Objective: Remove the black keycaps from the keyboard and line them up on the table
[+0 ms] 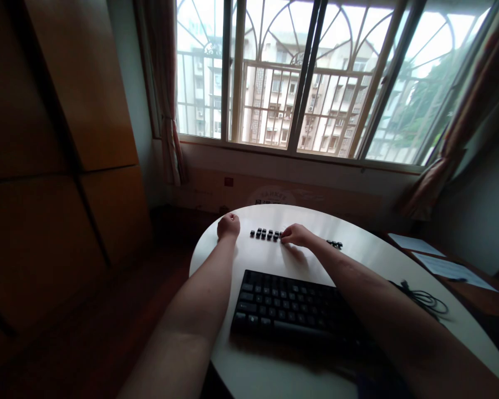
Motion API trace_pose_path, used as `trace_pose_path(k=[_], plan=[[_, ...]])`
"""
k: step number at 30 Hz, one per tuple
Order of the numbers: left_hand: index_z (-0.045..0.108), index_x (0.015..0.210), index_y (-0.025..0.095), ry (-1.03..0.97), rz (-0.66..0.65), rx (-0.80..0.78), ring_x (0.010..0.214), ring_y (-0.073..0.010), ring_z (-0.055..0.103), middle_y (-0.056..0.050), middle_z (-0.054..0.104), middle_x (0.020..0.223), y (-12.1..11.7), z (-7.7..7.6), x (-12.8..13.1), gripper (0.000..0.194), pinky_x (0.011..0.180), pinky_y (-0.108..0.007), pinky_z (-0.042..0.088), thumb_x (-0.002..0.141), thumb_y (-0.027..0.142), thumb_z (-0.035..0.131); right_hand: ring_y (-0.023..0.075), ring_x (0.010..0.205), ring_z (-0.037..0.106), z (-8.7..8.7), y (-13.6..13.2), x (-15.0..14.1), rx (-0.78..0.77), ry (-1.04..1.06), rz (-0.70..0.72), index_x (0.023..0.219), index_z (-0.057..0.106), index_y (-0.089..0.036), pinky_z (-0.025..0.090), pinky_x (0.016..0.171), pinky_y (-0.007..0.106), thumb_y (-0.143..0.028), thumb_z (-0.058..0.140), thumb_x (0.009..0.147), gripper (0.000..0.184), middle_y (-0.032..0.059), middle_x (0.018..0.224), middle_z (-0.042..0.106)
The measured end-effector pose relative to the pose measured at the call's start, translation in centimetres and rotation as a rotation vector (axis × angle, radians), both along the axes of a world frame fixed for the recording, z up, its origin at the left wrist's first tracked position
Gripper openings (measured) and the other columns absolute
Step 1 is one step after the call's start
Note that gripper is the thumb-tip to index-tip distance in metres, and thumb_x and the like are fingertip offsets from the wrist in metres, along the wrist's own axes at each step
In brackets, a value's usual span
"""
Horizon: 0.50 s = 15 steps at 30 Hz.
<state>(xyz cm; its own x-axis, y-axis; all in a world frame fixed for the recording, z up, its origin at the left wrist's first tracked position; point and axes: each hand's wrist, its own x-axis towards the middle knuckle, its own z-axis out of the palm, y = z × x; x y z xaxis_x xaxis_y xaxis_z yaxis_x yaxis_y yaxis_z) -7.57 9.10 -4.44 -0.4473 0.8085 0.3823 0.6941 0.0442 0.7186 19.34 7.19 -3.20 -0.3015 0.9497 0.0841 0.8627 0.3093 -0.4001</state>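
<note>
Small black keycaps (pixel 269 235) stand in short rows on the white round table (pixel 249 354), between my two hands. My right hand (pixel 296 235) is at the right end of these rows, with its fingertips pinched on a keycap (pixel 281 235) that they partly cover. My left hand (pixel 228 226) is closed in a fist over the table's far left edge, left of the rows; whatever may be inside it is hidden. Nearer to me lies a black keyboard (pixel 289 307), its right part hidden under my right forearm.
More black keycaps (pixel 335 244) lie beyond my right forearm. A coiled black cable (pixel 424 301) rests at the table's right. Paper sheets (pixel 453 270) lie on a brown surface beyond it. A wooden cabinet (pixel 108 210) stands left; a barred window (pixel 274 83) is ahead.
</note>
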Motion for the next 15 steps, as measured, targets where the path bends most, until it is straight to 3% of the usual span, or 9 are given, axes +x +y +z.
trace_pose_path(k=[15], plan=[[0.072,0.094,0.021,0.007,-0.003,-0.009,0.094,-0.0265,0.066,-0.011,0.074,0.1,0.11,0.04,0.09,0.028,0.078,-0.031,0.046,0.09,0.028,0.045,0.0142,0.072,0.066,-0.45,0.07,0.34,0.051,0.008,-0.004,0.1,0.076,-0.021,0.046,0.064,0.02,-0.026,0.074,0.074,0.027,0.0012,0.086,0.075]])
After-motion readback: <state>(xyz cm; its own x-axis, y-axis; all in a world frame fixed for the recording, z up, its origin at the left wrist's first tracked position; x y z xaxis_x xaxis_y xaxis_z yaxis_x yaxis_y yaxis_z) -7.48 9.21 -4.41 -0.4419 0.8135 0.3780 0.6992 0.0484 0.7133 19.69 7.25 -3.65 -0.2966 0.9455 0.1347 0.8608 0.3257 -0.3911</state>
